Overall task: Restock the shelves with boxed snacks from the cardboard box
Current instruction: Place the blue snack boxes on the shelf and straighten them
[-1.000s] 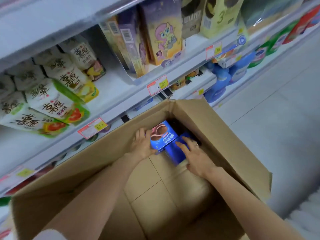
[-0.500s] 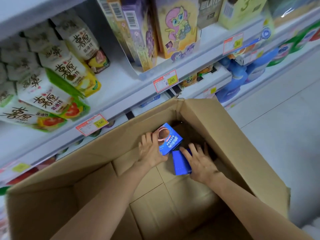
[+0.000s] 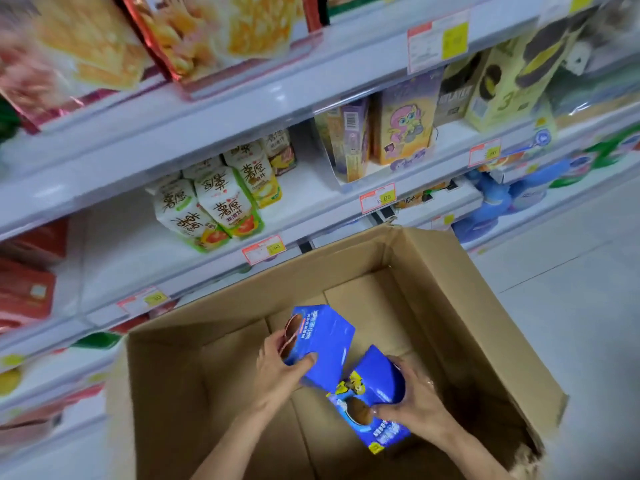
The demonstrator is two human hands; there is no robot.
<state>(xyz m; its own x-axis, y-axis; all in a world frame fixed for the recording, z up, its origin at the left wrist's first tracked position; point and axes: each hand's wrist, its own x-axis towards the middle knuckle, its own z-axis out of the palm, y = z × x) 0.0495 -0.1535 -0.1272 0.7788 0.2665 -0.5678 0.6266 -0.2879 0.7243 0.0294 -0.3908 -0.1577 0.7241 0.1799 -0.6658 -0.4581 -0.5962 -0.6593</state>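
Two snack boxes gripped inside the carton

Shelves (image 3: 121,244) stand far and left, and the cardboard box (image 3: 450,306) is near. My left hand (image 3: 277,372) has its fingers curled round the left blue snack box (image 3: 325,341), and my right hand (image 3: 412,400) grips the right blue snack box (image 3: 377,393). I should keep the two boxes apart, clear the rim, and set them face-out.

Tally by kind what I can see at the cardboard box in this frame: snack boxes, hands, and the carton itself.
Blue snack boxes: 2 (upper blue box, lower blue box)
Hands: 2 (left hand, right hand), each holding one
Cardboard box: 1
Total: 5
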